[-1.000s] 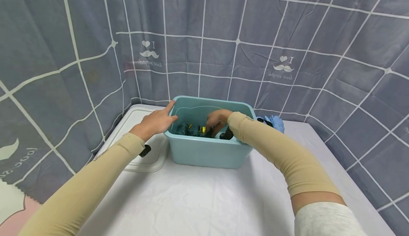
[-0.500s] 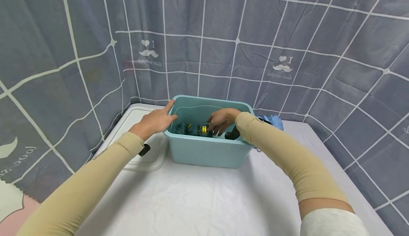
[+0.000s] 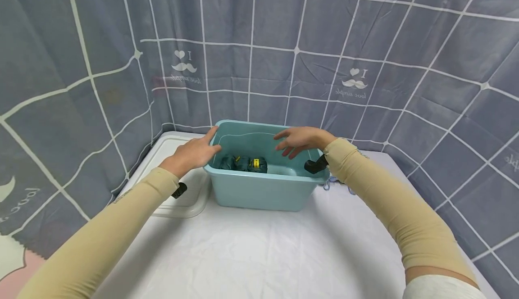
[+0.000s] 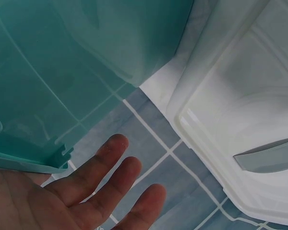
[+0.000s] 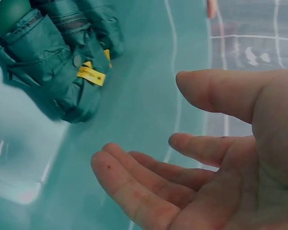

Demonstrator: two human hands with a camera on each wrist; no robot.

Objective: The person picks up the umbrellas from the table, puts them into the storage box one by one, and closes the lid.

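Observation:
A light teal plastic bin (image 3: pixel 259 191) stands on the white table. Inside, toward its left end, lie several dark green folded fabric bundles (image 5: pixel 43 52) with yellow tags, resembling compact umbrellas. My left hand (image 3: pixel 192 155) rests at the bin's left rim, forefinger along the edge and thumb over the inside. In the left wrist view its other fingers (image 4: pixel 103 170) extend loosely outside the wall. Over the right half of the bin hovers my right hand (image 3: pixel 302 140), fingers spread and relaxed. Nothing lies between its thumb and fingers in the right wrist view.
A white lid (image 3: pixel 196 197) lies left of the bin, partly under my left arm. Blue loops (image 3: pixel 329 183) show by the bin's right end, mostly hidden behind my right sleeve. A grey checked curtain (image 3: pixel 231 65) hangs close behind and on both sides.
My right hand has come up off the bundles and moved right, its fingers opening out. The bundles remain in the bin. My left hand stays at the rim.

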